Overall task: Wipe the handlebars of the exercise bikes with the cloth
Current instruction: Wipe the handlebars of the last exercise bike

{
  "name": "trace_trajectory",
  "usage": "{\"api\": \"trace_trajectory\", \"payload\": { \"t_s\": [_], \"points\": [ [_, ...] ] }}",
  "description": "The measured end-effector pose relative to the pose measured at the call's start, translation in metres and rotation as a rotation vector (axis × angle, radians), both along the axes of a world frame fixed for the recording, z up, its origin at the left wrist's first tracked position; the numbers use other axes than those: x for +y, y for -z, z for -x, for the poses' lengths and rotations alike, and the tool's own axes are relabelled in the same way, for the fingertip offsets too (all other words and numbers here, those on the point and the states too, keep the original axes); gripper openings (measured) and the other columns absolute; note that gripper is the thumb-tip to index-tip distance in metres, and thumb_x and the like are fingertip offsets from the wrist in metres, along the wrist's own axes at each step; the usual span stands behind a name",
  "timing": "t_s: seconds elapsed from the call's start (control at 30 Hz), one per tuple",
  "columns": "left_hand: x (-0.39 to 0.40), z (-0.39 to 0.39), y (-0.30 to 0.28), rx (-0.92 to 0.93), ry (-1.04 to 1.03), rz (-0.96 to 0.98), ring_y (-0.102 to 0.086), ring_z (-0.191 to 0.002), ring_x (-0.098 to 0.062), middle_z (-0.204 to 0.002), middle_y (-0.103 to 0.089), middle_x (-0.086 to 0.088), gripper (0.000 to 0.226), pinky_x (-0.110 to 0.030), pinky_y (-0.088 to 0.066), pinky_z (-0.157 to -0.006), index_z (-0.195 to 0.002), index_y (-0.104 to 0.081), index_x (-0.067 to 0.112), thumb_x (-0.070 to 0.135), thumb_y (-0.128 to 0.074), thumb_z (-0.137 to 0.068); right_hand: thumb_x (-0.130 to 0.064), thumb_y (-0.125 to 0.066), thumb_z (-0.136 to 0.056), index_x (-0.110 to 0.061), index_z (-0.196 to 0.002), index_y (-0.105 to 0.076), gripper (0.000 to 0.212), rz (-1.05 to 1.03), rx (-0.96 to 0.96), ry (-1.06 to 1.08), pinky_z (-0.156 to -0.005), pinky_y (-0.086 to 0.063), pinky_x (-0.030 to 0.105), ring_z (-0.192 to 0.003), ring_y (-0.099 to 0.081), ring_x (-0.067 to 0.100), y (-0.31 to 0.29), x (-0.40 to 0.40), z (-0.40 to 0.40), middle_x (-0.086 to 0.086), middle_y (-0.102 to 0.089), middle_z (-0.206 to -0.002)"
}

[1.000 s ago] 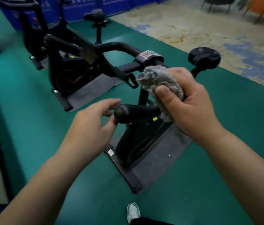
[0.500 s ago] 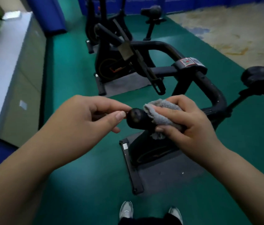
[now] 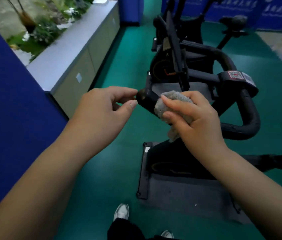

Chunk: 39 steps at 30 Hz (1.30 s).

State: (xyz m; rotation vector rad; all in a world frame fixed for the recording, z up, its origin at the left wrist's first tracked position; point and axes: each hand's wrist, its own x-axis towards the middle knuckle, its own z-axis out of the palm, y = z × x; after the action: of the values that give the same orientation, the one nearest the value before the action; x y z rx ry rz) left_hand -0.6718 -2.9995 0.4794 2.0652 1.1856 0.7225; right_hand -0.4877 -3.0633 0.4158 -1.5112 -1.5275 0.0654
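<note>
I'm gripping a fuzzy grey cloth (image 3: 173, 104) on a plain black handlebar (image 3: 148, 99); green floor (image 3: 116, 161) is showing below my grip, solid blue panel (image 3: 7, 110) off left.

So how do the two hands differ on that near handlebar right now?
The right hand grips the grey cloth wrapped round the handlebar; the left hand holds no cloth. The right hand sits a little way along the bar, fingers curled over it; the left hand is at the bar's very tip, its thumb and fingertips meeting there. Both are bare and on the same bar end.
</note>
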Motion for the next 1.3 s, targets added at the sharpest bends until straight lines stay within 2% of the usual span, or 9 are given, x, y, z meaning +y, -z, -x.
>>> {"api": "trace_trajectory", "payload": {
  "t_s": [0.07, 0.2, 0.47, 0.63, 0.77, 1.0, 1.07, 1.17, 1.3],
  "points": [
    [-0.004, -0.002, -0.001, 0.023, -0.021, -0.012, -0.066, -0.080, -0.008, -0.083, -0.065, 0.025, 0.023, -0.024, -0.053, -0.078, -0.107, -0.067, 0.037, 0.026, -0.061, -0.087, -0.017, -0.067, -0.083, -0.022, -0.115, -0.067, 0.032, 0.033, 0.084, 0.017, -0.083, -0.040, 0.007, -0.100, -0.054, 0.022, -0.003, 0.003, 0.004, -0.001, -0.056, -0.104],
    [-0.001, -0.005, -0.004, 0.055, -0.010, -0.041, -0.063, -0.081, 0.003, -0.085, -0.063, 0.027, 0.022, -0.012, -0.049, -0.075, -0.108, -0.067, 0.036, 0.030, -0.061, -0.087, -0.025, -0.066, -0.084, -0.020, -0.116, -0.067, 0.033, 0.015, 0.147, -0.035, -0.092, -0.043, 0.018, -0.104, -0.056, 0.017, -0.022, 0.028, 0.023, 0.000, -0.058, -0.107],
    [0.011, -0.013, -0.005, 0.105, 0.060, -0.090, -0.059, -0.084, -0.001, -0.090, -0.060, 0.029, 0.036, -0.014, -0.047, -0.076, -0.113, -0.062, 0.043, 0.034, -0.071, -0.079, -0.038, -0.057, -0.082, -0.023, -0.113, -0.069, 0.036, 0.125, -0.223, 0.133, -0.081, -0.033, 0.023, -0.093, -0.052, 0.026, 0.005, -0.011, -0.018, 0.003, -0.059, -0.100],
    [0.009, -0.022, -0.006, 0.149, 0.052, -0.172, -0.052, -0.077, 0.008, -0.081, -0.046, 0.035, 0.041, 0.005, -0.034, -0.067, -0.115, -0.062, 0.040, 0.028, -0.073, -0.077, -0.026, -0.068, -0.081, -0.022, -0.115, -0.068, 0.034, 0.144, 0.079, 0.041, -0.090, -0.042, 0.023, -0.102, -0.054, 0.019, -0.010, 0.008, -0.002, -0.004, -0.057, -0.105],
    [0.006, -0.024, -0.007, 0.206, 0.016, -0.179, -0.059, -0.081, -0.002, -0.086, -0.060, 0.021, 0.043, -0.001, -0.037, -0.070, -0.117, -0.062, 0.040, 0.030, -0.074, -0.077, -0.034, -0.065, -0.077, -0.020, -0.119, -0.066, 0.044, 0.144, 0.051, -0.064, -0.092, -0.045, 0.029, -0.104, -0.055, 0.021, -0.016, 0.019, 0.001, 0.000, -0.058, -0.109],
    [-0.010, -0.034, -0.002, 0.171, -0.091, -0.210, -0.057, -0.092, -0.001, -0.116, -0.057, 0.018, 0.048, -0.008, -0.042, -0.085, -0.124, -0.060, 0.033, 0.027, -0.072, -0.078, -0.038, -0.068, -0.075, -0.023, -0.112, -0.070, 0.039, 0.307, -0.339, -0.155, -0.077, -0.050, 0.046, -0.093, -0.054, 0.031, -0.002, -0.008, -0.065, 0.005, -0.059, -0.099],
    [-0.018, -0.038, 0.002, 0.169, -0.144, -0.228, -0.057, -0.096, -0.003, -0.118, -0.054, 0.018, 0.054, -0.015, -0.043, -0.091, -0.128, -0.056, 0.030, 0.028, -0.072, -0.077, -0.033, -0.072, -0.075, -0.021, -0.111, -0.071, 0.038, 0.293, -0.283, -0.187, -0.081, -0.050, 0.043, -0.095, -0.055, 0.030, -0.003, -0.006, -0.068, 0.005, -0.059, -0.100],
    [-0.028, -0.049, 0.011, 0.217, -0.244, -0.325, -0.050, -0.106, -0.007, -0.120, -0.050, 0.016, 0.060, -0.015, -0.034, -0.097, -0.132, -0.053, 0.026, 0.031, -0.072, -0.075, -0.029, -0.068, -0.076, -0.015, -0.109, -0.072, 0.035, 0.202, -0.101, -0.248, -0.077, -0.046, 0.019, -0.088, -0.057, 0.018, -0.009, 0.008, -0.049, 0.006, -0.059, -0.100],
    [-0.037, -0.064, 0.023, 0.335, -0.346, -0.514, -0.042, -0.116, -0.022, -0.126, -0.057, 0.005, 0.048, -0.011, -0.018, -0.097, -0.122, -0.062, 0.018, 0.025, -0.074, -0.076, -0.031, -0.067, -0.082, -0.013, -0.112, -0.069, 0.035, 0.217, -0.130, -0.313, -0.073, -0.042, 0.021, -0.087, -0.056, 0.022, -0.014, 0.021, -0.040, 0.006, -0.055, -0.100]
  ]
}}
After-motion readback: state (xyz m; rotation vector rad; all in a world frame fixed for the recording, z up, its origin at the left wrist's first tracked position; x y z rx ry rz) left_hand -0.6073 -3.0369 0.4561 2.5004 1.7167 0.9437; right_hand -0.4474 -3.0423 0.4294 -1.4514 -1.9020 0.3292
